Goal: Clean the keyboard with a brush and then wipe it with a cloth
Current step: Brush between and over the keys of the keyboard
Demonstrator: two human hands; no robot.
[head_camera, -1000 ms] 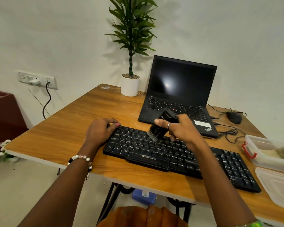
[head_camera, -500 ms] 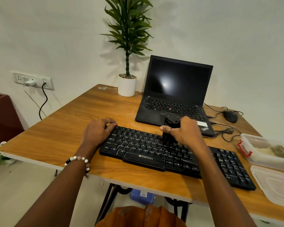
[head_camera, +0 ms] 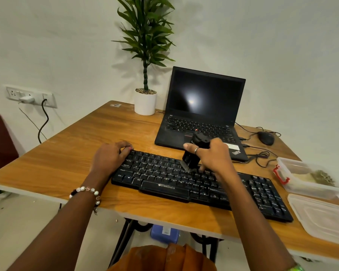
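Two hands work over a long black plastic keyboard (head_camera: 194,180) lying on a wooden surface (head_camera: 70,153), its long axis running from about ten o'clock to four o'clock. Right hand (head_camera: 213,155), fingers curled around a stubby black brush (head_camera: 193,153), holds the bristles down on the middle key rows. Left hand (head_camera: 110,157) rests at the keyboard's nine o'clock end, fingers bent over the corner, apparently steadying it. Unbrushed keys probably lie toward three o'clock, nearer the right hand. No cloth is clearly visible.
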